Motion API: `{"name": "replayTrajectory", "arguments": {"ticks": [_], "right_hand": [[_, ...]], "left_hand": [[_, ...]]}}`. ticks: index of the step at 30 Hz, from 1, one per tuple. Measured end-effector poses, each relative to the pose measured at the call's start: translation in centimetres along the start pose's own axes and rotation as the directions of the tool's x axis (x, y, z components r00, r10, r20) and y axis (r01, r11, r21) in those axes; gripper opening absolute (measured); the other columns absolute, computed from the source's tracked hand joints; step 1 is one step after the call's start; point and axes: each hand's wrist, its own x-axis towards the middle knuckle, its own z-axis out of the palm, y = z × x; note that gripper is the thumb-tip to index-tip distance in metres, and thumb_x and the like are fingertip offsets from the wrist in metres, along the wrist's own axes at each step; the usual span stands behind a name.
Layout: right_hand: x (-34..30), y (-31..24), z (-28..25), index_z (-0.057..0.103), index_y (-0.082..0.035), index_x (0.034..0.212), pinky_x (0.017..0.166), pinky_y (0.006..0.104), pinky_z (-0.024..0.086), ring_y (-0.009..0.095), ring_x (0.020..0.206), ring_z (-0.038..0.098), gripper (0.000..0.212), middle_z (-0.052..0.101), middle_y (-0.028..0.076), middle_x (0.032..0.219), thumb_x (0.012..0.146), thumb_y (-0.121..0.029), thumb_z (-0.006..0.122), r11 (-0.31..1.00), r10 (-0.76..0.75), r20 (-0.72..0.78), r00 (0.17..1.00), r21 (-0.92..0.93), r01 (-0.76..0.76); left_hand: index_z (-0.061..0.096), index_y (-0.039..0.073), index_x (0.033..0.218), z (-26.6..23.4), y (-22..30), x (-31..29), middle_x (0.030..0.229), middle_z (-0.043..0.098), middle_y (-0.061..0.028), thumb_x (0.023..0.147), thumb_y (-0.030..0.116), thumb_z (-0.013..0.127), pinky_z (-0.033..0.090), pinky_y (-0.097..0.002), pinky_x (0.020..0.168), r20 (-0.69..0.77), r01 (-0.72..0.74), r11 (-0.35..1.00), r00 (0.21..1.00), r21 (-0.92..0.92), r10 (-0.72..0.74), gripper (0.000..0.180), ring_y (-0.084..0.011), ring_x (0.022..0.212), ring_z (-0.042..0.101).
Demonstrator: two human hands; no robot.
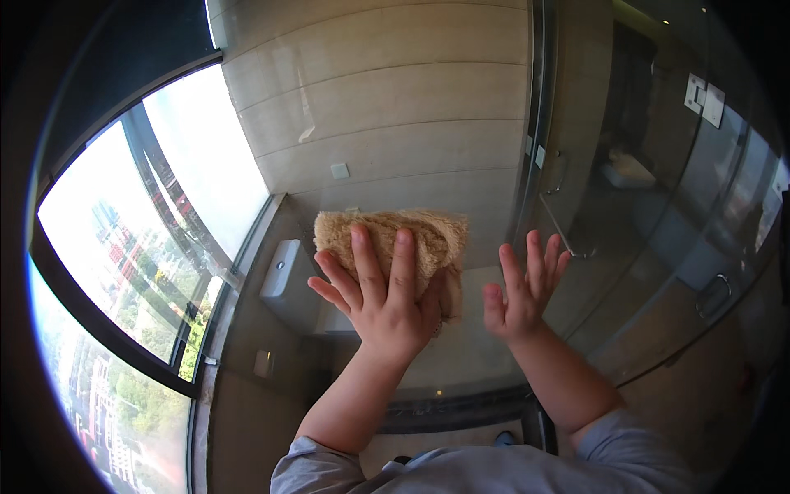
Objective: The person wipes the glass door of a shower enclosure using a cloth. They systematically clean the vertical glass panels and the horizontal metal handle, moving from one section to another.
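A tan, fluffy cleaning cloth (429, 235) lies bunched under my left hand (383, 300), upright in front of me against what looks like a glass panel. The fingers of that hand are spread over the cloth and press it flat, while the thumb is partly hidden by its folds. To the right, my right hand (527, 296) is raised with its fingers stretched upward and nothing in it. I cannot tell whether its palm touches the glass. A gap separates it from the cloth.
Beyond the glass, a white toilet (284, 276) stands near the window (156, 222) on the left. A metal door handle (568, 222) and a metal hinge (704, 100) are at the right. Beige tiles (387, 90) cover the far wall.
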Motion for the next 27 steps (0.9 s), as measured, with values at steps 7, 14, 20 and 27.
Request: {"name": "replayTrajectory", "arguments": {"ticks": [7, 14, 20, 27], "right_hand": [[-0.1, -0.2, 0.5, 0.055, -0.011, 0.137, 0.118, 0.0554, 0.002, 0.039, 0.148, 0.019, 0.046, 0.038, 0.017, 0.152, 0.096, -0.032, 0.052, 0.999, -0.001, -0.034, 0.999, -0.035, 0.0], [-0.1, -0.8, 0.6, 0.051, -0.011, 0.141, 0.118, 0.057, 0.002, 0.041, 0.147, 0.019, 0.053, 0.037, 0.018, 0.153, 0.092, -0.03, 0.056, 0.999, -0.025, -0.031, 0.999, -0.038, 0.024], [-0.3, -1.0, 0.9, 0.05, -0.013, 0.142, 0.118, 0.0567, 0.003, 0.04, 0.148, 0.018, 0.052, 0.036, 0.017, 0.154, 0.094, -0.034, 0.053, 0.999, -0.032, -0.026, 0.999, -0.029, 0.032], [-1.1, -0.6, 0.9, 0.055, -0.021, 0.139, 0.118, 0.0566, 0.003, 0.037, 0.147, 0.023, 0.047, 0.04, 0.01, 0.153, 0.096, -0.04, 0.05, 1.0, 0.0, -0.037, 0.999, -0.029, -0.001]], "left_hand": [[0.042, 0.0, 0.142, 1.0, 1.3, -0.8, 0.154, 0.021, -0.0329, 0.087, 0.034, 0.065, 0.01, -0.0692, 0.111, -0.078, 0.081, 0.997, 0.994, -0.001, -0.081, 0.069, -0.058, 0.142, 0.01], [0.033, 0.004, 0.148, 3.4, 1.4, -12.1, 0.153, 0.018, -0.035, 0.087, 0.04, 0.063, 0.009, -0.0743, 0.108, -0.029, 0.055, 0.998, 0.998, 0.021, -0.054, 0.077, -0.0545, 0.143, 0.013], [0.031, 0.002, 0.148, 1.7, 1.8, -4.4, 0.156, 0.015, -0.0315, 0.092, 0.026, 0.056, 0.007, -0.0703, 0.11, -0.088, 0.128, 0.99, 0.989, 0.061, -0.123, 0.066, -0.0549, 0.144, 0.005], [0.036, 0.001, 0.146, 1.4, 2.1, 1.7, 0.154, 0.027, -0.0255, 0.094, 0.033, 0.051, 0.008, -0.0628, 0.115, -0.176, 0.112, 0.991, 0.979, 0.069, -0.099, 0.063, -0.0485, 0.144, 0.016]]}}
